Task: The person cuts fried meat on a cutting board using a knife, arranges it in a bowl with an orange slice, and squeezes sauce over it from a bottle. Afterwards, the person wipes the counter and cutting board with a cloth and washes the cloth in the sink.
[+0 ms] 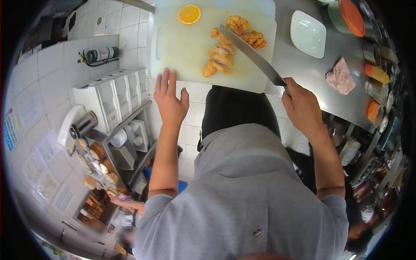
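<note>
My right hand [301,104] is closed round the handle of a long knife [255,57], whose blade points up and left over the pale cutting board [182,50]. Close to the blade's left side lie cut slices of fried chicken [221,56]. More browned pieces [255,39] rest near the tip and on the blade's right. At the board's front left edge, my left hand [170,97] has its fingers spread, the fingertips on the board and nothing held. An orange half [189,14] sits cut side up at the board's upper left.
Right of the board, a white square bowl [308,34] and a crumpled pink cloth [341,76] are on the steel counter [299,71]. Containers and bottles [376,73] line the right side. Another person's arm [130,204] reaches toward food trays at the lower left.
</note>
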The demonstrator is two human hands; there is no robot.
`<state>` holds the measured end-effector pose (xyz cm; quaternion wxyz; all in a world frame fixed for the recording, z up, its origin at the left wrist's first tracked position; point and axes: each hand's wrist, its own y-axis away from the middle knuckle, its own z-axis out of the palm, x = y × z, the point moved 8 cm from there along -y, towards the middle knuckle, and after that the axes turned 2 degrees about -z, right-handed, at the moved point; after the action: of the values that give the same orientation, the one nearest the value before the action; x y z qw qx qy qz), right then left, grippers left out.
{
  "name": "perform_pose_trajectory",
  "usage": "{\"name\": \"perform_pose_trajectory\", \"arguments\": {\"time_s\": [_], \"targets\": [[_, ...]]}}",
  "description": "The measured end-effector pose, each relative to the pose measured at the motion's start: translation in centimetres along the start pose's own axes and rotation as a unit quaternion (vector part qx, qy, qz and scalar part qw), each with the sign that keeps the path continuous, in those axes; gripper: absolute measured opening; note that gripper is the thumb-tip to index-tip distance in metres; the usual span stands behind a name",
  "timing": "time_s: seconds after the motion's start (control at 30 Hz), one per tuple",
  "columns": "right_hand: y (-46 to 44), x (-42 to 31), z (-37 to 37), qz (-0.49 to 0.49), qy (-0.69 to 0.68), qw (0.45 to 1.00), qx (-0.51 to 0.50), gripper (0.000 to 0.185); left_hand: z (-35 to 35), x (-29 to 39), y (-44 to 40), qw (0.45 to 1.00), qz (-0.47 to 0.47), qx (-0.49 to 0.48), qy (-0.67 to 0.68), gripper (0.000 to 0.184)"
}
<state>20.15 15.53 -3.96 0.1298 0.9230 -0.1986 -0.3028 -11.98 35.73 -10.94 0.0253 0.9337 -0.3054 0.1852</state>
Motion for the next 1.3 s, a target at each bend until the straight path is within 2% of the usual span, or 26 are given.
{"name": "perform_pose_trajectory", "arguments": {"time_s": [0.03,0.1,0.23,0.27,0.33,0.37,0.43,0.53,0.63,0.7,0.73,0.77,0.83,0.87,0.93,1.03,1.1,1.17,1.23,1.27,1.3], "targets": [[0.3,0.5,0.3,0.005,-0.013,1.000,0.005,0.027,0.4,0.0,0.2,0.998,0.016,-0.023,-0.063,0.071],[0.8,1.0,0.5,-0.003,-0.026,0.999,0.027,0.029,1.0,-0.1,0.3,0.996,-0.002,-0.055,-0.075,0.073],[2.1,1.7,0.9,-0.026,-0.075,0.995,0.053,0.037,-0.1,1.9,-1.9,0.987,-0.001,-0.085,-0.137,0.061],[3.2,1.8,0.8,-0.025,-0.076,0.995,0.055,0.037,-0.7,3.4,-3.0,0.994,0.019,-0.086,-0.069,0.060],[5.5,3.9,1.7,0.057,-0.162,0.985,-0.018,0.040,-0.3,6.7,-5.0,0.993,0.079,-0.063,0.064,0.063],[5.9,4.6,1.7,0.057,-0.154,0.986,-0.013,0.040,0.7,7.9,-5.9,0.992,0.081,-0.057,0.071,0.063],[6.6,6.2,4.1,0.093,-0.225,0.968,-0.055,0.043,2.0,11.6,-6.8,0.971,0.173,-0.051,0.154,0.066],[4.9,7.1,7.6,0.065,-0.246,0.967,-0.012,0.044,3.5,13.1,-7.6,0.970,0.184,-0.004,0.158,0.067],[3.4,6.5,9.6,0.084,-0.292,0.953,-0.015,0.040,4.5,13.6,-7.3,0.973,0.138,0.034,0.183,0.064],[2.4,4.8,10.0,0.076,-0.376,0.923,-0.003,0.037,5.4,13.5,-6.7,0.971,0.117,0.071,0.198,0.060],[3.2,4.2,11.0,0.187,-0.462,0.863,-0.086,0.036,5.6,13.2,-6.4,0.966,0.101,0.106,0.212,0.056],[3.0,3.8,12.0,0.184,-0.462,0.863,-0.087,0.036,6.0,13.4,-6.3,0.967,0.100,0.108,0.209,0.056],[2.9,3.1,14.7,0.141,-0.485,0.856,-0.112,0.034,6.2,12.7,-6.0,0.950,0.036,0.144,0.273,0.046],[3.0,2.2,15.5,0.152,-0.527,0.826,-0.132,0.034,6.3,13.1,-5.7,0.951,0.038,0.145,0.271,0.046],[3.7,1.2,15.0,0.143,-0.534,0.821,-0.141,0.033,6.3,13.0,-5.3,0.938,-0.016,0.176,0.299,0.040],[5.3,1.9,12.1,0.128,-0.539,0.826,-0.102,0.031,5.2,17.4,-5.9,0.940,0.036,0.197,0.275,0.039],[7.4,4.0,9.5,0.155,-0.583,0.795,-0.064,0.028,4.8,23.0,-8.0,0.934,0.087,0.191,0.288,0.036],[8.1,6.7,5.8,0.152,-0.565,0.811,-0.002,0.026,5.8,29.4,-10.8,0.920,0.138,0.201,0.306,0.034],[8.5,9.7,3.3,0.193,-0.600,0.774,0.060,0.025,8.4,35.3,-14.5,0.916,0.199,0.130,0.322,0.030],[8.8,10.8,2.1,0.215,-0.617,0.754,0.077,0.026,9.6,37.3,-15.9,0.910,0.210,0.136,0.331,0.030],[9.3,11.3,1.0,0.209,-0.613,0.757,0.089,0.026,12.3,39.4,-17.4,0.920,0.215,0.084,0.316,0.033]]}}
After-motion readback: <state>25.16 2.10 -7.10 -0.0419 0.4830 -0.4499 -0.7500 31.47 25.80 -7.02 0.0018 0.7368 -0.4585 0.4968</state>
